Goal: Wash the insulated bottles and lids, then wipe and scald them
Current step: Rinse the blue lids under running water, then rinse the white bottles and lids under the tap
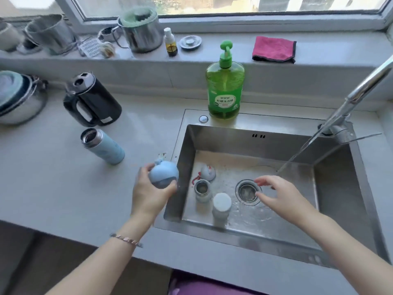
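Note:
My left hand (pixel 148 194) grips a round blue lid (pixel 163 174) over the sink's left rim. A blue insulated bottle (pixel 103 146) stands open on the counter to the left. Inside the steel sink (pixel 331 188) an open small bottle (pixel 203 190) stands beside another one turned bottom up (pixel 221 206), with a grey lid (pixel 208 172) on a red strap behind them. My right hand (pixel 276 193) hovers with loose fingers over the drain (pixel 247 191), holding nothing. Water streams from the tap (pixel 359 92) into the basin.
A green dish soap bottle (pixel 225 86) stands on the sink's back rim. A black kettle (pixel 91 101) is on the counter, a steel pot (pixel 19 99) at far left. On the sill lie a pink cloth (pixel 273 48), a steel mug (pixel 141 28) and a sink plug (pixel 190 41).

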A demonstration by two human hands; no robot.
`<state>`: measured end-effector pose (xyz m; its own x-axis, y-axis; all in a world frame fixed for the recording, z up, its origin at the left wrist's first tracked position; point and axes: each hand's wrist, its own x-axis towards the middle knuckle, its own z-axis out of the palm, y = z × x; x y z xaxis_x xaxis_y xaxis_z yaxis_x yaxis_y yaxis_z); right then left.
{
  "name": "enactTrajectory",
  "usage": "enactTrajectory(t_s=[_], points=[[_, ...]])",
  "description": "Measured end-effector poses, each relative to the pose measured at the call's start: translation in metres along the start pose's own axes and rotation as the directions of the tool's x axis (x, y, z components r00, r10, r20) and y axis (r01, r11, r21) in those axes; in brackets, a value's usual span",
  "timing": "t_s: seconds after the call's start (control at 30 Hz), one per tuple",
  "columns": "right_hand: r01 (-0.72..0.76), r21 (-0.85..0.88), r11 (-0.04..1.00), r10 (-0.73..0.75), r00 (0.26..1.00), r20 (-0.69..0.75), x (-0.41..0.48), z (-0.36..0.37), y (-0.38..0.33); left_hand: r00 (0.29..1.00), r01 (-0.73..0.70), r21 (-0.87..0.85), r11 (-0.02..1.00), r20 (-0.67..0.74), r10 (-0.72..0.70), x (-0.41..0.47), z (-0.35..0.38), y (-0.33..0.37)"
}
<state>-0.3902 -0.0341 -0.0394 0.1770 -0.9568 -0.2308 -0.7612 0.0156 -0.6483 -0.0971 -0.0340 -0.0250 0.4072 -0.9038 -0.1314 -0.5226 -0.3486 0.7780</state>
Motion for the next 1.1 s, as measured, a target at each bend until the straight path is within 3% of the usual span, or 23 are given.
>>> enactTrajectory(t_s=[0.1,0.17,0.43,0.53,0.6,0.7,0.77,0.83,0.9,0.97,1.1], points=[[0.0,0.003,1.0,0.0,0.999,0.034,0.007,0.02,-0.027,0.975,0.116,0.033,0.993,-0.194,-0.107,0.034,-0.05,-0.053],[-0.008,0.0,1.0,0.008,0.999,0.05,0.012,0.032,-0.041,0.964,0.178,0.053,0.983,-0.211,-0.163,0.054,-0.069,-0.081],[-0.079,-0.042,0.996,0.082,0.993,0.087,0.015,0.06,-0.063,0.964,0.241,0.13,0.962,0.082,-0.253,0.101,-0.084,-0.152],[-0.109,-0.039,0.993,0.113,0.987,0.115,0.016,0.063,-0.065,0.959,0.246,0.175,0.953,0.1,-0.265,0.104,-0.086,-0.156],[-0.121,-0.045,0.992,0.126,0.984,0.126,0.019,0.064,-0.065,0.969,0.2,0.264,0.943,0.087,-0.23,0.099,-0.086,-0.148],[-0.15,-0.039,0.988,0.154,0.978,0.137,0.021,0.065,-0.065,0.997,0.013,0.403,0.915,0.065,-0.043,0.079,-0.078,-0.128],[-0.172,-0.018,0.985,0.173,0.976,0.133,0.021,0.065,-0.061,0.974,-0.204,0.422,0.883,0.181,0.139,0.06,-0.06,-0.116],[-0.198,-0.007,0.98,0.197,0.972,0.129,0.018,0.064,-0.055,0.896,-0.393,0.376,0.84,0.36,0.258,0.045,-0.036,-0.102],[-0.235,0.006,0.972,0.233,0.965,0.121,0.015,0.061,-0.046,0.809,-0.465,0.329,0.822,0.534,0.243,0.038,-0.008,-0.084],[-0.276,0.018,0.961,0.272,0.956,0.105,0.01,0.059,-0.034,0.738,-0.469,0.36,0.807,0.662,0.133,0.04,0.027,-0.07],[-0.34,0.058,0.938,0.336,0.939,0.069,0.002,0.058,-0.011,0.717,-0.421,0.39,0.819,0.696,0.037,0.059,0.099,-0.056]])
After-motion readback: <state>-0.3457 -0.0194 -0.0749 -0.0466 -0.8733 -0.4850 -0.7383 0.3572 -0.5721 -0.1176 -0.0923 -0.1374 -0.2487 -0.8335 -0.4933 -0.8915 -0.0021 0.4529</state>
